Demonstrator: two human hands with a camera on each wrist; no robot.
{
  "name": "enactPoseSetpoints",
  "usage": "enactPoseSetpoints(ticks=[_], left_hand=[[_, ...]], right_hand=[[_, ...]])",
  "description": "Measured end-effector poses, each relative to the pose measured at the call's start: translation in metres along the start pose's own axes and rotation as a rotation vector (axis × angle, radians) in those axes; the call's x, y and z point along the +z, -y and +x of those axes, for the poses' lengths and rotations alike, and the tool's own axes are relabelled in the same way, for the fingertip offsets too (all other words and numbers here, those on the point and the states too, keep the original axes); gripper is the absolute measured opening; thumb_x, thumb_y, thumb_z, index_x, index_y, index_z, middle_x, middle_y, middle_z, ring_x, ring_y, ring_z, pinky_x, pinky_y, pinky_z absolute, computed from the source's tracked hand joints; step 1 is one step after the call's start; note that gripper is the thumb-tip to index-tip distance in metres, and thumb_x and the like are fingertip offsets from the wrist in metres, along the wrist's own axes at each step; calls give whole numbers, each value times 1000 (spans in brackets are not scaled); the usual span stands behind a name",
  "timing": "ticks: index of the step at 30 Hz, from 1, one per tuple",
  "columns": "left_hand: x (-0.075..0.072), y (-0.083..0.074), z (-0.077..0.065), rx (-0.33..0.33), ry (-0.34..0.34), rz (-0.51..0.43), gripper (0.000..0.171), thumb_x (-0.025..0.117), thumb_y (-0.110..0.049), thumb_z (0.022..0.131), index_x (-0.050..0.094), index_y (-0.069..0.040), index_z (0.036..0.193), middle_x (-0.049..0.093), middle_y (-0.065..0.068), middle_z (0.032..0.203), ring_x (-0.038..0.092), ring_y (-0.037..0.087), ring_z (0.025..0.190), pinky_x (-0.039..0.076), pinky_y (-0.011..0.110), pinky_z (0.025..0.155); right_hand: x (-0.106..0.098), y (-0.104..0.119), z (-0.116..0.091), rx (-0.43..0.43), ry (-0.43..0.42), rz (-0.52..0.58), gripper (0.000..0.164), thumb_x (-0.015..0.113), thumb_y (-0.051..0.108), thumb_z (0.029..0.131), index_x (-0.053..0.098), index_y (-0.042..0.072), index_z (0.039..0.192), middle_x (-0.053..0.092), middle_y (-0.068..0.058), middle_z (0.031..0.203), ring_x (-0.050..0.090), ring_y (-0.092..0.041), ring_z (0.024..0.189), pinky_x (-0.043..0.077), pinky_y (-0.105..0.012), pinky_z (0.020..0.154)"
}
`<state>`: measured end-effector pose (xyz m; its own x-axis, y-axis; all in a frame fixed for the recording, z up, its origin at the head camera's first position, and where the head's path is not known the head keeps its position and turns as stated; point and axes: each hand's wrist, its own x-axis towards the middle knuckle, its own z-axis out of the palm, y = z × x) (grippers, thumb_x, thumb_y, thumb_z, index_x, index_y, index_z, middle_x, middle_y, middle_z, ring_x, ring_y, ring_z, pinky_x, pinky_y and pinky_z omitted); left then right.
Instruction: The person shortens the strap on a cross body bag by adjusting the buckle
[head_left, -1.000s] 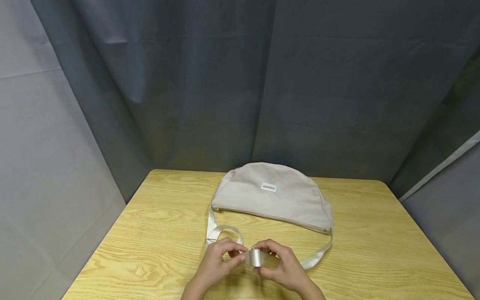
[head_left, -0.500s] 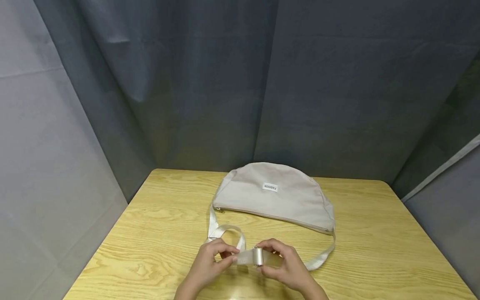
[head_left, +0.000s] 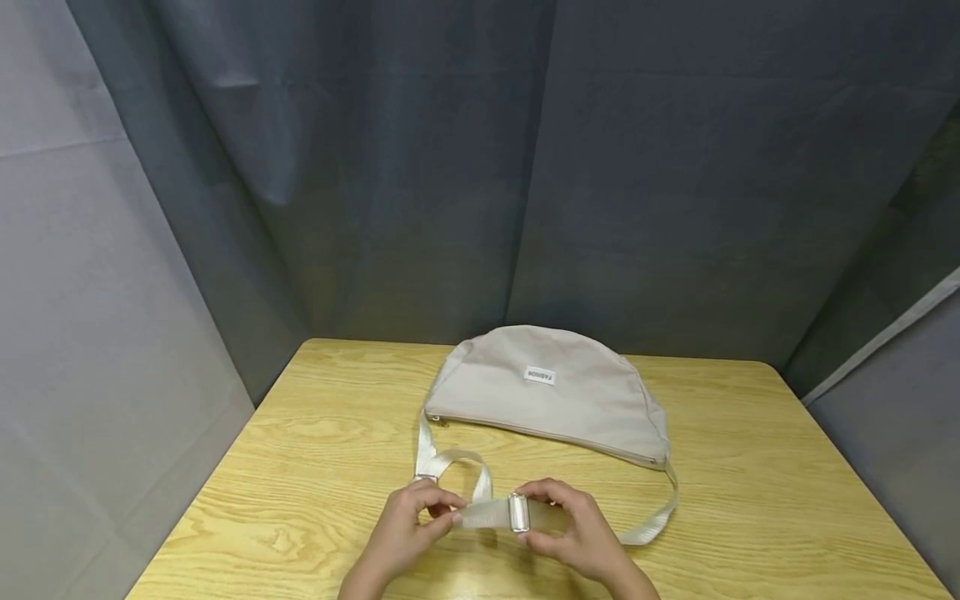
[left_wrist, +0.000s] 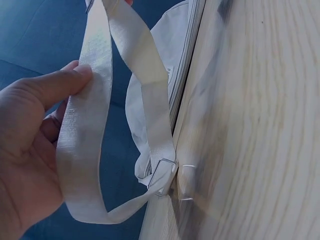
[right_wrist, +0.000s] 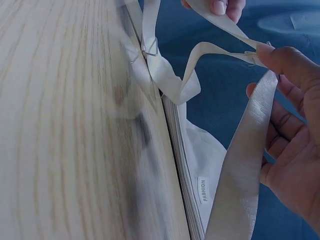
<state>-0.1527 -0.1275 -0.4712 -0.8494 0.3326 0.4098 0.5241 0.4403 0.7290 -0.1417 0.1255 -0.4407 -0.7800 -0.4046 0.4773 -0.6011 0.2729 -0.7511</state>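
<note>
A pale beige bag (head_left: 547, 404) with a white "FASHION" label lies on the table, its zipped edge facing me. Its webbing strap (head_left: 486, 514) loops out in front of it. My left hand (head_left: 408, 525) pinches the strap between thumb and fingers; the left wrist view shows the thumb flat on the webbing (left_wrist: 92, 110). My right hand (head_left: 566, 533) grips the metal slide buckle (head_left: 518, 512) by its top and bottom ends, with strap running out on both sides. In the right wrist view the right thumb and fingertips close on the buckle (right_wrist: 255, 57).
A second metal ring (head_left: 425, 478) joins the strap left of the hands, near the bag's zipper pull (head_left: 437, 418). The wooden table (head_left: 300, 467) ends at a dark curtain (head_left: 405, 208) behind the bag. Grey cloth panels (head_left: 97, 333) stand at both sides.
My left hand has slid left along the strap, so a longer straight stretch shows between the hands. The buckle has shifted slightly right with my right hand and turned its face more toward me.
</note>
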Motion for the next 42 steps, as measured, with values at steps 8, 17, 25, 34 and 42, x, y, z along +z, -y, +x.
enactPoseSetpoints(ticks=[8,17,25,34,42], left_hand=[[8,-6,2,-16,19,-17,25,78,-19,75,70,-14,98,62,-12,93,56,8,86,48,35,77],[19,-15,8,36,39,-114,41,82,-26,69,68,-13,105,64,-7,103,58,12,96,47,39,84],[17,-46,8,-34,61,-220,40,82,-11,68,67,-4,104,66,4,101,61,22,90,50,37,75],[15,-59,8,40,15,-192,39,82,-8,67,66,-4,102,66,4,98,61,21,88,50,35,77],[15,-50,6,195,-50,-153,40,84,-2,62,65,-2,97,65,6,92,61,23,82,52,34,72]], right_hand=[[3,1,-1,-3,0,21,42,80,-4,66,63,1,104,66,-8,97,61,-20,82,52,-36,70],[14,-23,-6,-15,20,35,43,79,14,72,62,9,111,65,-1,103,60,-15,88,51,-33,74],[17,-27,-8,4,28,33,44,79,23,73,62,11,111,65,1,104,60,-16,91,50,-34,76],[15,-25,-9,9,41,6,45,78,26,73,61,12,112,64,2,105,60,-14,91,50,-34,78],[0,-29,-11,66,82,-17,42,74,30,77,61,13,114,65,6,100,59,-11,86,47,-32,72]])
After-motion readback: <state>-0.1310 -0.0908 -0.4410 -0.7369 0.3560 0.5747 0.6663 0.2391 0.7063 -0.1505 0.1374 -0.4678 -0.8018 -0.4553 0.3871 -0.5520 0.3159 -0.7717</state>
